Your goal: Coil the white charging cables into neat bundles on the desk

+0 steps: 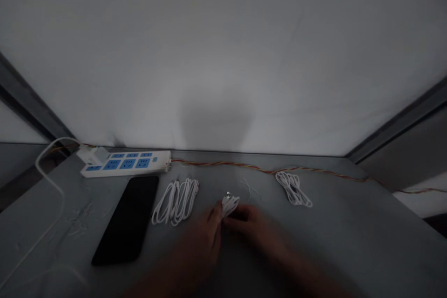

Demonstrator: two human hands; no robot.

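A small bundle of white cable (229,206) with a shiny metal end is held up in the middle, just above the table. My left hand (206,240) is closed around its lower left side. From the right, my right hand (254,227) pinches at the bundle with thumb and fingers; its fingertips are partly hidden behind the cable. Left of my hands lie coiled white cables (178,201), side by side. Another coiled white cable (293,188) rests farther right.
A black phone (127,219) lies at the left. Behind it stands a white power strip (162,162) with blue sockets and a plugged-in charger (96,156). A twisted red-yellow wire (240,165) runs along the wall. Thin white scraps (81,219) lie at the far left.
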